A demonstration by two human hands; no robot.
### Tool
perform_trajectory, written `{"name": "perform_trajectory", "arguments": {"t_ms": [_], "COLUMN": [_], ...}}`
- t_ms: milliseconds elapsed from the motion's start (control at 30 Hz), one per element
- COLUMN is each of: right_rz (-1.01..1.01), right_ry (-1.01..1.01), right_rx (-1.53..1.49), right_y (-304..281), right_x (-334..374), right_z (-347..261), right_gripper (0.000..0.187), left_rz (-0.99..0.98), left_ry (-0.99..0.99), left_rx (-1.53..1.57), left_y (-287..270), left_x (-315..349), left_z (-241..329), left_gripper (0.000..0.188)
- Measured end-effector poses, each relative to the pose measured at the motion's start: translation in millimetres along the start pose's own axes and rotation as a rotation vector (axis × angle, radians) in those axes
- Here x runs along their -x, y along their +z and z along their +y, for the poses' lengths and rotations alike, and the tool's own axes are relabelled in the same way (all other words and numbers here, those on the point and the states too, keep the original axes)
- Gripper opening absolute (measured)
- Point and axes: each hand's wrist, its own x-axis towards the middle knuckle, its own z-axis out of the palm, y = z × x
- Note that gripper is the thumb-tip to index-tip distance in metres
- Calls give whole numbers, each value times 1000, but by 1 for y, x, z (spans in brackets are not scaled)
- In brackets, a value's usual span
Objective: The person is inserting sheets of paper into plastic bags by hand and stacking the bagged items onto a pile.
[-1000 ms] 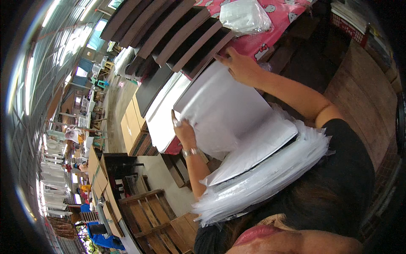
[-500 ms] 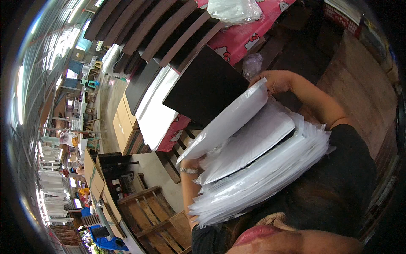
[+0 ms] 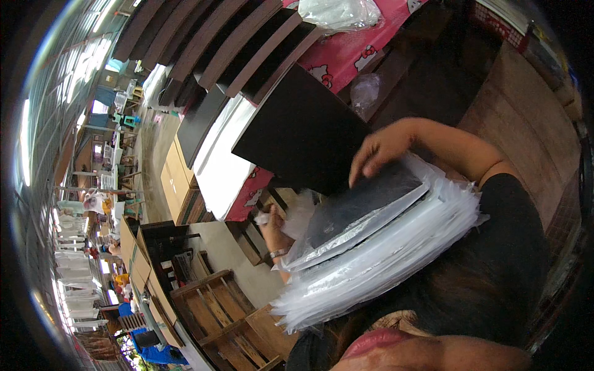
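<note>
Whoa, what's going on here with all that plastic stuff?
Somebody in a black top is handling plastic. A thick stack of plastic sheets sits right against their front. Their left hand seems to be pinching some clear plastic, though it's blurry. Their right hand is over the stack's far edge, fingers loosely curled. Just beyond lies a flat black panel, with a row of dark boards behind it.

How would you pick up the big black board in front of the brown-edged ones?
Probably by its two side edges, one hand on each, coming from the person's side. The black board is wide and flat, with no handle to be seen. Its far edge is crowded by the brown-edged boards, but the rest sticks out toward the person.
</note>
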Motion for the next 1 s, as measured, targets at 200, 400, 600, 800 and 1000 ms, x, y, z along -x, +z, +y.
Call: {"name": "perform_trajectory", "arguments": {"t_ms": [200,400,600,800,1000], "right_rz": [-200,591,661,716,678], "right_ry": [632,-533,-420,-417,-362], "right_rx": [613,401,156,152,10], "right_y": [18,13,-22,-20,-24], "right_x": [-44,-94,-88,-100,-107], "right_z": [85,-78,-100,-98,-97], "right_gripper": [59,65,36,15,11], "left_rz": [-487,-486,-347,-182,-128], "left_ry": [366,461,409,448,543], "left_rx": [96,478,472,414,375], "left_y": [39,114,125,122,122], "left_x": [50,60,50,48,47], "left_z": [124,161,167,163,162], "left_gripper": [33,50,36,24,22]}}
